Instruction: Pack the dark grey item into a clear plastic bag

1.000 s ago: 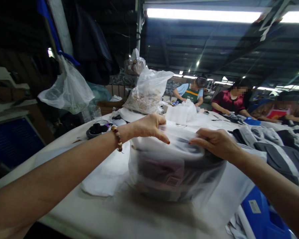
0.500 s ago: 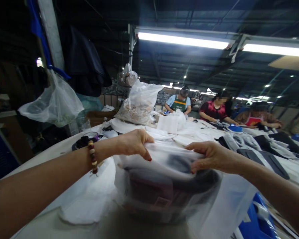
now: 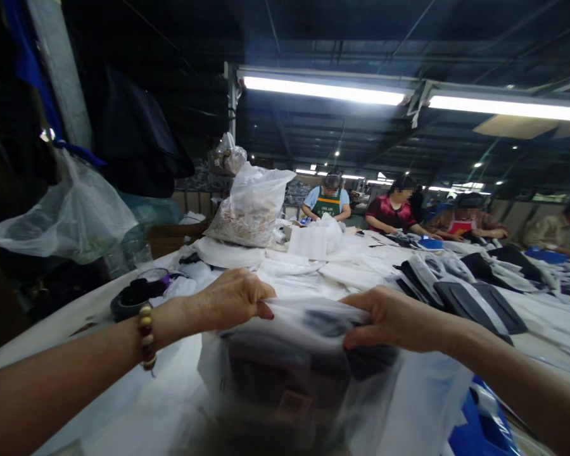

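Observation:
In front of me is a translucent plastic bag (image 3: 422, 399), blurred by motion. Through its film shows a dark item (image 3: 289, 367), perhaps a handbag, with a small square label on its front; its exact kind is unclear. My left hand (image 3: 240, 297) pinches the bag's upper edge between thumb and fingers. On the other side of the mouth, my right hand (image 3: 384, 316) is closed on the same edge. The film is stretched between the two hands, above the dark item. A beaded bracelet (image 3: 146, 337) circles my left wrist.
A filled plastic sack (image 3: 251, 209) stands farther back on the white table (image 3: 95, 304). Dark and white pieces (image 3: 475, 304) lie at the right, and a blue bin (image 3: 484, 424) sits below. Several people (image 3: 392, 209) work across the table. A clear bag (image 3: 71, 215) hangs at left.
My left hand has closed tighter on the bag's edge, its fingers now curled in. Both hands and the bag sit slightly lower and farther left in view, and the whole view has shifted.

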A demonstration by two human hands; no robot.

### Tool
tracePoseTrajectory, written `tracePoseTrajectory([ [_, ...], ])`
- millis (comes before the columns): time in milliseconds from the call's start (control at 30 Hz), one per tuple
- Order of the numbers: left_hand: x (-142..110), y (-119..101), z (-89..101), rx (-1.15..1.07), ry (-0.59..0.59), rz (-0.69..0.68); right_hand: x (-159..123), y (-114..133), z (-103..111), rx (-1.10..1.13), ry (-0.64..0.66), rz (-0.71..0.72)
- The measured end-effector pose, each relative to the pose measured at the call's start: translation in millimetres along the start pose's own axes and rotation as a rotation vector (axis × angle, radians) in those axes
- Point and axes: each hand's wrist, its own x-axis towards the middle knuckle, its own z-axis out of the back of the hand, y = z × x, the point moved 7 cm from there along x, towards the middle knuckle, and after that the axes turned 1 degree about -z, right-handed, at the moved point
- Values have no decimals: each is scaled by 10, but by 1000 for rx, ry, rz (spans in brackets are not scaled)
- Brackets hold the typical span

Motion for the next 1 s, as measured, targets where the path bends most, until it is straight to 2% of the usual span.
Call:
tracePoseTrajectory([
  [167, 308, 58, 267, 222, -169, -30, 170, -4, 465, -208, -147, -64],
  [233, 255, 2, 348, 313, -271, -101, 118, 65, 542, -310, -242, -1],
  [267, 159, -73, 354, 380, -356, -185, 62, 107, 502, -373, -305, 65],
  [333, -162, -268, 221, 514, -548, -402, -95, 171, 229, -538, -467, 244],
  [367, -356, -351, 78, 554, -627, -493, -183, 175, -7, -637, -551, 327],
  [400, -524, -392, -112, 552, -645, -526, -269, 160, -293, -729, -631, 399],
  [433, -673, -410, -332, 518, -627, -528, -335, 117, -612, -781, -678, 445],
  [533, -1067, -432, -1054, 397, -514, -497, -440, -65, -1533, -755, -699, 471],
  [567, -1184, -434, -1263, 362, -489, -485, -459, -115, -1779, -723, -690, 465],
  [633, -1375, -442, -1580, 305, -458, -466, -481, -186, -2132, -663, -668, 451],
  [733, -1475, -465, -1792, 300, -422, -363, -495, -229, -2310, -602, -676, 429],
  [833, -1393, -586, -1749, 356, -483, -218, -499, -220, -2273, -584, -693, 418],
  [900, -1302, -787, -1717, 342, -532, -296, -496, -211, -2241, -577, -691, 409],
  [1000, -1177, -1006, -1811, 327, -491, -474, -476, -223, -2251, -573, -671, 379],
])
